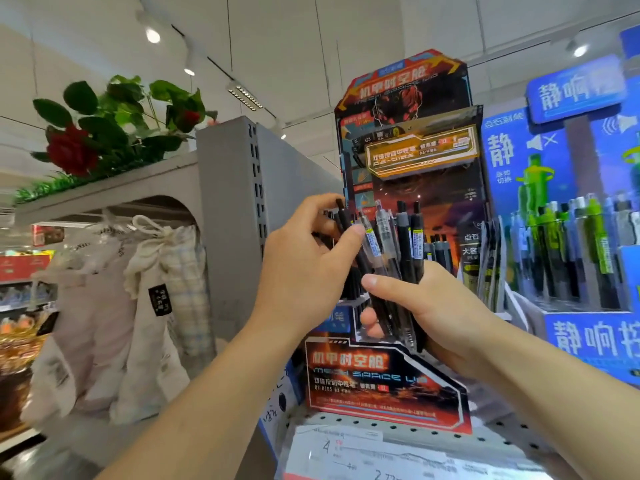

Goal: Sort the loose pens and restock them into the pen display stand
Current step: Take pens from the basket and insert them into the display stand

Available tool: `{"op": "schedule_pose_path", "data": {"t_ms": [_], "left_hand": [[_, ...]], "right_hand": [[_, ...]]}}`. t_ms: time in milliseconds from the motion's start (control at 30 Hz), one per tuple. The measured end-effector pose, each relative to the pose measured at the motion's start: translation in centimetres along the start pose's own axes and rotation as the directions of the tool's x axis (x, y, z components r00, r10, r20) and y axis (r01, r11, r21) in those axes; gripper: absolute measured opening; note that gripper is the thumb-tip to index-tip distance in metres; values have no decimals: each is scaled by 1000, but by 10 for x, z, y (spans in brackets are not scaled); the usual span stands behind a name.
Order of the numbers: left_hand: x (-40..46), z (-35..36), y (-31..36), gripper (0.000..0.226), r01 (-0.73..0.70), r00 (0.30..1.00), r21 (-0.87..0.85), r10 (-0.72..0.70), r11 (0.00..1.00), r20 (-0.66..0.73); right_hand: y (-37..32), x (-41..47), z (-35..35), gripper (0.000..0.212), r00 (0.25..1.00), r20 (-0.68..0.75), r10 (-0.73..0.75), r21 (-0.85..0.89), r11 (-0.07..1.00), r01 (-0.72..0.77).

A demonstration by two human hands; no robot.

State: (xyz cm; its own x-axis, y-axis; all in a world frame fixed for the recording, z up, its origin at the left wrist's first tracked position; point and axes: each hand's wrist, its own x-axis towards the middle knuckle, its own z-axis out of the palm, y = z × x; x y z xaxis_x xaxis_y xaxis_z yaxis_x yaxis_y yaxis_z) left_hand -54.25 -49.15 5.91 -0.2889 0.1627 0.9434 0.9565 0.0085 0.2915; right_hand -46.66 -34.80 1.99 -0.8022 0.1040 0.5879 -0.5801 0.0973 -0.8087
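Note:
A red and black pen display stand (388, 379) stands on a perforated shelf in the middle of the view. My right hand (433, 310) grips a bundle of several loose pens (405, 244), black and clear, held upright in front of the stand. My left hand (304, 268) pinches one black pen (346, 220) from that bundle between thumb and fingers. More black pens stand in the stand's slots behind my hands, partly hidden.
A blue pen display (585, 216) with green and black pens stands to the right. A grey shelf end panel (235, 216) rises to the left, with cloth bags (152, 296) hanging beside it and artificial roses (104, 126) on top. Papers (381, 455) lie on the shelf below.

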Motion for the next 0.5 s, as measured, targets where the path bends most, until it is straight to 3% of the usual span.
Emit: {"op": "schedule_pose_path", "data": {"t_ms": [100, 267, 400, 500], "left_hand": [[9, -1, 1, 21, 54, 997, -67, -57, 996, -43], [31, -26, 1, 22, 54, 946, -221, -121, 974, -299], [29, -24, 3, 39, 6, 949, -114, -41, 993, -314], [20, -14, 1, 34, -26, 956, 3, 26, 1000, -292]], "right_hand": [[1, 2, -1, 12, 999, 7, 31, 40, 999, -31], [1, 6, -6, 18, 996, -76, 35, 78, 997, -29], [7, 9, -9, 16, 989, -144, 45, 67, 997, -35], [6, 11, -10, 17, 987, -152, 46, 63, 997, -37]]}}
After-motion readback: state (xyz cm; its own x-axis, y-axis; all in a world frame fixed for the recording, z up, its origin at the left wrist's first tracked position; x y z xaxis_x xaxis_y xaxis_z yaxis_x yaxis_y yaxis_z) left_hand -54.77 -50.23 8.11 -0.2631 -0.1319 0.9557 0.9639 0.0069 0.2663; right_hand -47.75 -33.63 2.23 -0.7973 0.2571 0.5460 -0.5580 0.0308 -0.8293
